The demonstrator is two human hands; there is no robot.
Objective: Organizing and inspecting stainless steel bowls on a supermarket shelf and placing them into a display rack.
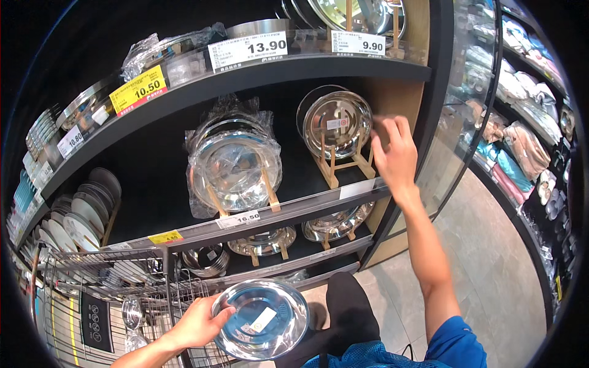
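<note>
My left hand (200, 322) grips the left rim of a round stainless steel plate (285, 317), thumb over the upper side. A white label sits at its centre, and the shiny surface mirrors blue. Up on the shelf, my right hand (396, 154) is at the right edge of another round steel plate (338, 138), with its fingers bent and apart. It looks slightly blurred, and I see nothing held in it. That labelled plate leans upright in a wooden plate rack (332, 172), with a second rim showing behind it.
Plastic-wrapped steel plates (234, 170) stand in another rack to the left. Ceramic plates (83, 225) line the far left. A wire shopping cart (170, 294) stands at lower left, holding metalware (132, 313). A glass panel (453, 138) borders the shelf's right side; tiled floor (497, 257) lies beyond.
</note>
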